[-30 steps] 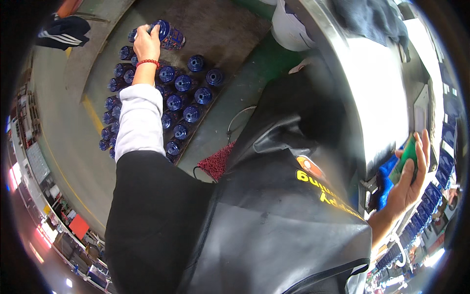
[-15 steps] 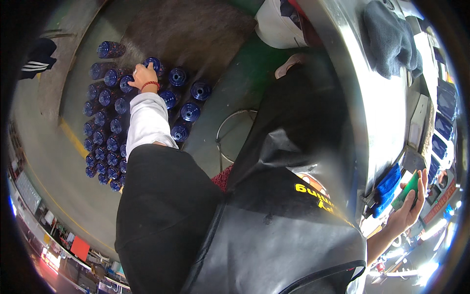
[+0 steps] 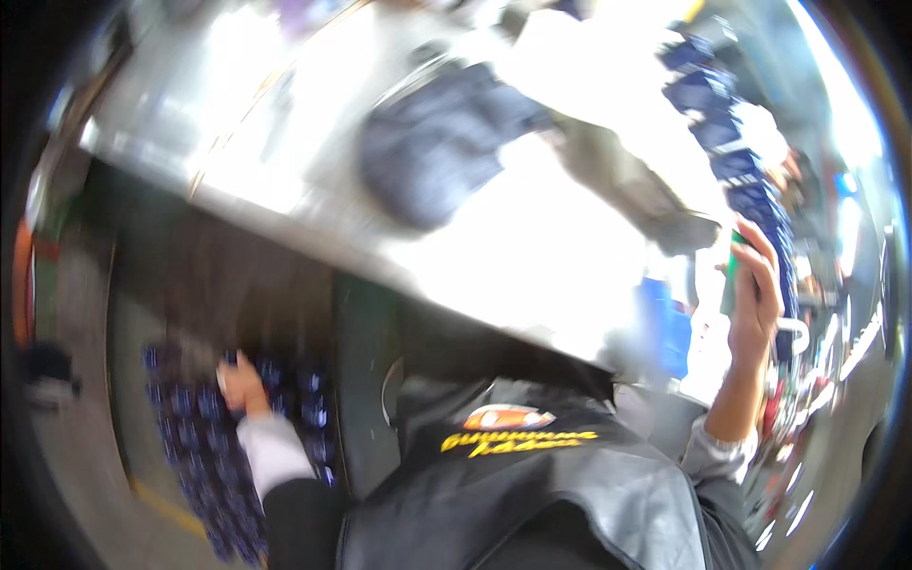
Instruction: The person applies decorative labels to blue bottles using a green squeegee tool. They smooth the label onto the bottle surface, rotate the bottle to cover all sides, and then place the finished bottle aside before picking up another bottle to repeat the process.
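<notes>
The picture is smeared by motion. My left hand [image 3: 243, 383] reaches down at the lower left, its fingers curled at the top of one of the blue plastic bottles [image 3: 217, 442]. The held bottle is mostly hidden under the hand. Rows of these bottles stand close together around it. At the right, raised over the bright metal table, my right hand [image 3: 755, 294] has its fingers closed round a thin, flat green piece [image 3: 730, 275], seen nearly edge-on.
The metal table [image 3: 313, 228] runs across the view, its near edge in front of my apron. A dark grey cloth [image 3: 432, 147] and a bright blue item [image 3: 662, 328] lie on it. Several dark blue pieces [image 3: 727, 142] line the far right side.
My view has swung toward the right, so the table now fills the upper middle. The bottles and my left hand appear lower. My right hand is still on the green piece.
</notes>
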